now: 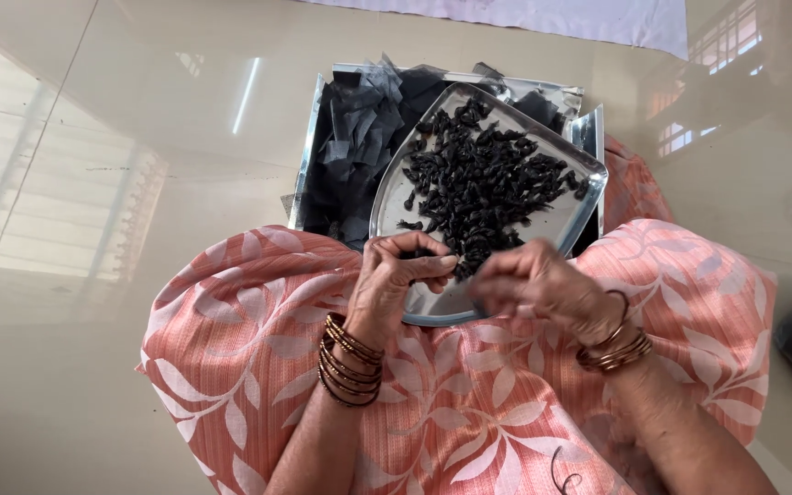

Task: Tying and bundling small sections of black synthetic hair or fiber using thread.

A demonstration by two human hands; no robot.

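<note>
The left hand is pinching a small black twisted piece at the rounded steel tray's near edge; the blurred right hand is hovering just beside, grip unclear.

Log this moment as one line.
left hand: pinching dark piece | right hand: blurred, beside left | steel plate: heaped dark pieces | tray: black scraps

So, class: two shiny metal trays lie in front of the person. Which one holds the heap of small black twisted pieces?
The rounded steel tray nearest the hands, tilted on top; the rectangular tray beneath holds flat dark grey squares instead.
</note>
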